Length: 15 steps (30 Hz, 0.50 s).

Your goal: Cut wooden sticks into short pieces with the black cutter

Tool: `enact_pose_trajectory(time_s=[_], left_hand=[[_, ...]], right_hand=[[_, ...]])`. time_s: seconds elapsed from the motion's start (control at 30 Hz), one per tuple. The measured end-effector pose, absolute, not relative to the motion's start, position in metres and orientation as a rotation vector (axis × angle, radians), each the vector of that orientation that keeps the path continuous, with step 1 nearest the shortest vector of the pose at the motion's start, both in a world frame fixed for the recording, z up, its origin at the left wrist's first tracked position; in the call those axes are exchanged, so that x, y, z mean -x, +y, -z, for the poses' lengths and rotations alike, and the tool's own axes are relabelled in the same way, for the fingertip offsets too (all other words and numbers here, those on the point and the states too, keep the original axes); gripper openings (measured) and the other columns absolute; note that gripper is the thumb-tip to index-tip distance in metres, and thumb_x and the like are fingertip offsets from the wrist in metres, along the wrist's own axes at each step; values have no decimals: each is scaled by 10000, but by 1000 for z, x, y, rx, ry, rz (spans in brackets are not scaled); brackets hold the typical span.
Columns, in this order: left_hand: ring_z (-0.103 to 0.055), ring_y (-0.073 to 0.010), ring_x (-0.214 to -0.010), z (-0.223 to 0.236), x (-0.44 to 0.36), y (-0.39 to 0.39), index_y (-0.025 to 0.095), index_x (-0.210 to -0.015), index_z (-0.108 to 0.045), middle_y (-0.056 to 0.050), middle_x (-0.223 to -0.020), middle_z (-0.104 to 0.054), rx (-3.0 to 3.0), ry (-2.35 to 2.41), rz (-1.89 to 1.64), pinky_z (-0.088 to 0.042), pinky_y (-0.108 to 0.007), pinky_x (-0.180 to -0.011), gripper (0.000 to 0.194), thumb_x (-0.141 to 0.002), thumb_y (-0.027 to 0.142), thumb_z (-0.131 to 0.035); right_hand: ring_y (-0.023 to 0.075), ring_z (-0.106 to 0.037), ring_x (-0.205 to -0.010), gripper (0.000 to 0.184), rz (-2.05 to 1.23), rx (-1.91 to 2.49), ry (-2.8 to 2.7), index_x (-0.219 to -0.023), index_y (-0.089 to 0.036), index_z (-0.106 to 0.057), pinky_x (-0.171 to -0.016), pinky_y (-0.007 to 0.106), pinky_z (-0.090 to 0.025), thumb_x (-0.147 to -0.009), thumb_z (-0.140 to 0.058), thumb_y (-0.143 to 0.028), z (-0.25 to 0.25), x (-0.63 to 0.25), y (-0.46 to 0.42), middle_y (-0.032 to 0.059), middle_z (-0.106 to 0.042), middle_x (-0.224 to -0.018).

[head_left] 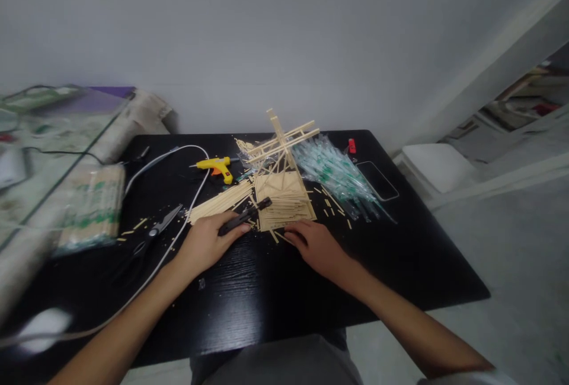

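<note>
My left hand is wrapped round a slim black hand tool, whose kind I cannot make out. Its dark head reaches over the left edge of a square base of wooden sticks. From this base rises a frame of glued sticks, with a crossed lattice leaning towards the wall. My right hand is closed at the base's front right corner. Its thumb and fingertips meet at the end of a thin wooden stick; the grip is partly hidden.
A yellow glue gun and loose sticks lie left of the frame. Scissors sit beside a white cable. Plastic-wrapped sticks, a phone-like dark slab and a red object lie right. A stick pack stands left.
</note>
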<state>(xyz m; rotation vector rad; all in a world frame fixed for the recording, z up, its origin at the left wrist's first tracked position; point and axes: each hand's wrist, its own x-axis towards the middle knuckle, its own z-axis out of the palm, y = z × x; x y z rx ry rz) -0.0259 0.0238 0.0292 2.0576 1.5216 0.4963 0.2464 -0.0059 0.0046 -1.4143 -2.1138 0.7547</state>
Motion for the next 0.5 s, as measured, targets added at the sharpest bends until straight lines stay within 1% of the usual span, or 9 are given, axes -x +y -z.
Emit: enact_pose_trajectory(time_s=[0.07, 0.1, 0.17, 0.2, 0.33, 0.43, 0.5], left_hand=[[-701, -252, -836, -26, 27, 22, 196, -929, -709, -67, -901, -777, -2082, 1492, -439, -489, -328, -769, 456, -973, 576, -462], [-693, -245, -815, -24, 27, 21, 193, -890, -692, -65, -871, -764, -2101, 1470, -416, -478, -324, -755, 469, -987, 572, -433], [-681, -236, -800, -23, 27, 19, 193, -833, -652, -63, -837, -742, -2132, 1440, -392, -460, -321, -748, 486, -1006, 562, -387], [-677, -232, -793, -23, 27, 18, 194, -816, -637, -62, -828, -734, -2140, 1434, -386, -454, -319, -746, 491, -1012, 558, -372], [-684, -232, -767, -23, 27, 16, 197, -812, -653, -67, -789, -732, -2137, 1480, -326, -446, -317, -733, 512, -1016, 560, -354], [-689, -239, -744, -23, 26, 15, 202, -788, -664, -67, -742, -726, -2138, 1552, -266, -439, -314, -708, 552, -1007, 598, -346], [-684, -237, -712, -23, 25, 14, 205, -763, -661, -62, -709, -711, -2140, 1583, -227, -426, -311, -675, 582, -1003, 622, -332]], right_hand=[[213, -717, -885, 164, -941, 1320, -1955, -973, -179, -739, -843, 350, -543, -1001, -586, -231, -14, -240, -4, 74, -770, -938], [201, -720, -855, 170, -1079, 1266, -1869, -992, -184, -734, -804, 331, -553, -1003, -580, -255, -18, -236, -4, 62, -772, -919], [186, -726, -815, 160, -1336, 1165, -1693, -1029, -183, -716, -742, 304, -568, -976, -609, -289, -23, -226, -3, 53, -772, -916], [176, -720, -771, 156, -1414, 1135, -1623, -1015, -177, -709, -716, 295, -569, -954, -631, -298, -25, -220, -4, 49, -766, -889], [139, -667, -604, 189, -1576, 1139, -1445, -904, -164, -692, -610, 265, -543, -899, -684, -353, -21, -204, -4, 27, -726, -770], [141, -670, -586, 246, -1663, 1160, -1393, -887, -159, -687, -593, 269, -544, -878, -706, -405, -15, -203, -4, 29, -722, -755], [153, -685, -607, 246, -1666, 1194, -1394, -906, -161, -668, -600, 280, -559, -851, -737, -390, -13, -206, -3, 32, -723, -771]])
